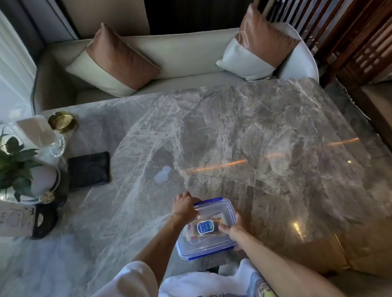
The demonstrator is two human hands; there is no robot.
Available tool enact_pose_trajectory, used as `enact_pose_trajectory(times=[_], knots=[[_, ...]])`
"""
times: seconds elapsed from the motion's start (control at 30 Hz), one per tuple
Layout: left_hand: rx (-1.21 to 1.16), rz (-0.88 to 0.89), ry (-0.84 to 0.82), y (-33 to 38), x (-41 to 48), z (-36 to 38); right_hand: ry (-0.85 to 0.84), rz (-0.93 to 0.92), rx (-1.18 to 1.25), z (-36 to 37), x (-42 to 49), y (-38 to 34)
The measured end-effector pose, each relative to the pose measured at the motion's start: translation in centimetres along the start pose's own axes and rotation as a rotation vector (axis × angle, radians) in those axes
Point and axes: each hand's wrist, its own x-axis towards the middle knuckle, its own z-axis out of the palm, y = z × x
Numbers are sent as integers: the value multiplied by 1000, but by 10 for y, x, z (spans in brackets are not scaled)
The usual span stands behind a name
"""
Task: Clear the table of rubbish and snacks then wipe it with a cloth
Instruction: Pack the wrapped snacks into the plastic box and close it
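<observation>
Looking down on the grey marbled table point(247, 133), which fills most of the view, with a pale sofa point(178, 47) along its far edge carrying two brown-and-cream cushions point(114, 61). Left edge of the table is crowded: a leafy plant point(3, 161), a clear glass holder point(41, 136), a brass ashtray point(62, 121), a black-handled paper bag point(17, 222). A dark folded cloth point(88, 169) lies flat just right of the plant, well apart from my hands. A small pale scrap point(162, 175) sits alone on the marble, between the cloth and my hands.

Nearest me, at the near table edge, a clear plastic container point(206, 228) with blue clips, lid on; coloured snack packets show through it, and a blue oval label sits on the lid.

Left hand point(184, 206) is curled over the far-left corner of the box, fingers bent down around the rim there. Right hand point(234, 230) lies against the right side, thumb pressed on the lid beside the label, the other fingers wrapped down the right wall. Both hands are touching the box and gripping it; cannot tell whether it rests on the table or is lifted.
</observation>
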Motion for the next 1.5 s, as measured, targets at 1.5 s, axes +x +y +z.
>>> enact_pose_trajectory(times=[1.5], knots=[[327, 209, 154, -42, -114, 105, 253, -935, -1125, -11, -3, 89]])
